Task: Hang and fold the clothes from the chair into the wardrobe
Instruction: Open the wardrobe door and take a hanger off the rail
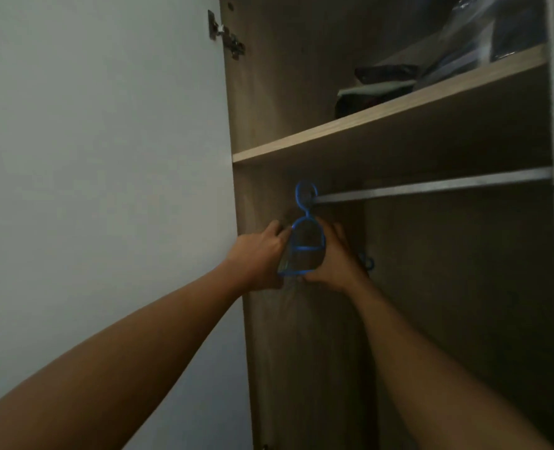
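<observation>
Home clothes storage, likely a bedroom: wood-grain wardrobe [262, 92], white door [106, 125] swung open on a metal hinge [227, 35]; upper shelf [382, 116] stacked with folded clothes [376, 89]; metal hanging rail [431, 187] beneath, carrying a blue hanger [307, 247].

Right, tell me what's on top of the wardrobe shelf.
On the shelf lies a stack of folded dark and pale clothes, with a clear plastic bag of dark items to the right. The shelf's front edge hides their bases and anything behind.
</observation>
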Tool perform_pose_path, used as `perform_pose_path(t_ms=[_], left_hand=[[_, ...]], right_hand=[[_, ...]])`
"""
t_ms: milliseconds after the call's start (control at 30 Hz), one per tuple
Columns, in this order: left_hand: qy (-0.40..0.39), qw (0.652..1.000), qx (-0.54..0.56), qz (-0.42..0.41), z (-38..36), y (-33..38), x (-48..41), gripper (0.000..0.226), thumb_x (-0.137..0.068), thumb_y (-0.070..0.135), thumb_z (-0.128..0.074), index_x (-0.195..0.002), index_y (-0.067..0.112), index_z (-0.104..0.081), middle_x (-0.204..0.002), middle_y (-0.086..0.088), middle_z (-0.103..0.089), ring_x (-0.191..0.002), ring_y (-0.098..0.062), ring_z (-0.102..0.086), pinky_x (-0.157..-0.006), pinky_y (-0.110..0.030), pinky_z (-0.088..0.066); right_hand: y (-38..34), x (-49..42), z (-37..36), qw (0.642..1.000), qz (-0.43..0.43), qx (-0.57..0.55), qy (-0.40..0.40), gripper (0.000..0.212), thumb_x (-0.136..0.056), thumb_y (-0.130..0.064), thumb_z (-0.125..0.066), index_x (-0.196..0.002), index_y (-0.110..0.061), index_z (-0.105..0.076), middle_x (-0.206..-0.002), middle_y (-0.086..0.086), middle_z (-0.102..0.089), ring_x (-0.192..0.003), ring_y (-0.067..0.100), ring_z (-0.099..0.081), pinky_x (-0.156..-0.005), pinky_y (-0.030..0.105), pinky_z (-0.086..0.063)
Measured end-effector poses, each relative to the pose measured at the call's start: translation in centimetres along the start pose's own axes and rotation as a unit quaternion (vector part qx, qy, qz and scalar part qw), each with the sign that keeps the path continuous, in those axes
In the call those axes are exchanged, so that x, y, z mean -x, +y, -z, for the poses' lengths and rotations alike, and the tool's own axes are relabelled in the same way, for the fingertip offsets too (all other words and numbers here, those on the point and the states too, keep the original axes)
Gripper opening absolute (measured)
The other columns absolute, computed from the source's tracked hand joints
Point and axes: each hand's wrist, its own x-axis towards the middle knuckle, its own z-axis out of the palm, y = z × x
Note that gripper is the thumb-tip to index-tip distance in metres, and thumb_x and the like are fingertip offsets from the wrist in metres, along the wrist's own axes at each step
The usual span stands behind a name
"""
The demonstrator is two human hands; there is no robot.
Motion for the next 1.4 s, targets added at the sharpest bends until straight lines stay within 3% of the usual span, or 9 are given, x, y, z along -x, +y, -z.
perform_pose_path(t_ms=[133, 333, 500, 700, 800, 1100, 1400], left_hand=[[-0.023, 0.999, -0.005, 0.033, 1.5, -0.3, 4.8, 0.111, -0.068, 0.042, -0.083, -0.155, 0.019, -0.018, -0.138, -0.005, -0.041, -0.112, -0.029, -0.059, -0.080, -0.042, -0.056], [-0.055, 0.996, -0.005, 0.070, 3.9, -0.9, 12.3, 0.109, -0.070, 0.045, -0.083, -0.154, 0.025, -0.016, -0.135, -0.003, -0.040, -0.104, -0.025, -0.057, -0.075, -0.040, -0.058], [-0.048, 0.993, -0.001, 0.108, 7.0, -1.9, 18.8, 0.103, -0.071, 0.047, -0.081, -0.151, 0.025, -0.019, -0.134, -0.001, -0.041, -0.101, -0.021, -0.057, -0.072, -0.038, -0.058], [-0.040, 0.989, -0.031, 0.142, 13.2, -4.4, 28.7, 0.102, -0.072, 0.048, -0.078, -0.152, 0.027, -0.019, -0.134, 0.002, -0.041, -0.101, -0.020, -0.056, -0.068, -0.034, -0.054], [-0.046, 0.984, -0.043, 0.167, 17.1, -5.3, 35.1, 0.101, -0.073, 0.048, -0.078, -0.152, 0.028, -0.018, -0.134, 0.003, -0.041, -0.099, -0.018, -0.055, -0.066, -0.030, -0.054], [-0.118, 0.950, -0.091, 0.275, 30.8, -6.4, 60.6, 0.098, -0.080, 0.056, -0.074, -0.155, 0.029, -0.017, -0.140, 0.006, -0.039, -0.100, -0.015, -0.056, -0.066, -0.024, -0.046], [-0.166, 0.894, -0.099, 0.404, 41.2, -4.8, 81.2, 0.103, -0.076, 0.061, -0.075, -0.156, 0.035, -0.016, -0.149, 0.009, -0.036, -0.114, -0.013, -0.055, -0.086, -0.031, -0.055]], right_hand=[[-3.2, 3.5, -1.3, 1.000, -0.003, -0.008, -0.025, 0.133, -0.047, -0.024, -0.097, -0.156, -0.025, -0.021, -0.146, 0.004, -0.031, -0.139, 0.026, -0.037, -0.111, 0.045, -0.041], [-8.9, 8.3, -2.2, 0.996, 0.018, 0.005, -0.089, 0.134, -0.051, -0.034, -0.097, -0.154, -0.033, -0.011, -0.149, -0.004, -0.022, -0.135, 0.028, -0.038, -0.102, 0.051, -0.048], [-15.0, 11.8, -1.9, 0.990, 0.061, 0.047, -0.122, 0.129, -0.055, -0.047, -0.093, -0.154, -0.033, -0.012, -0.150, -0.003, -0.026, -0.138, 0.023, -0.036, -0.113, 0.051, -0.035], [-24.4, 16.6, -1.7, 0.982, 0.115, 0.058, -0.136, 0.126, -0.060, -0.044, -0.091, -0.155, -0.033, -0.010, -0.146, -0.005, -0.027, -0.134, 0.020, -0.035, -0.111, 0.048, -0.036], [-29.8, 19.9, -2.3, 0.976, 0.145, 0.067, -0.149, 0.125, -0.063, -0.046, -0.088, -0.155, -0.032, -0.006, -0.146, -0.004, -0.026, -0.134, 0.020, -0.034, -0.114, 0.055, -0.029], [-50.3, 35.9, -4.9, 0.943, 0.245, -0.031, -0.223, 0.123, -0.061, -0.053, -0.086, -0.155, -0.031, -0.009, -0.140, -0.007, -0.029, -0.127, 0.018, -0.035, -0.114, 0.056, -0.027], [-66.1, 50.4, -7.1, 0.900, 0.348, -0.069, -0.253, 0.121, -0.064, -0.067, -0.077, -0.156, -0.028, -0.008, -0.139, -0.004, -0.033, -0.122, 0.017, -0.039, -0.101, 0.043, -0.039]])
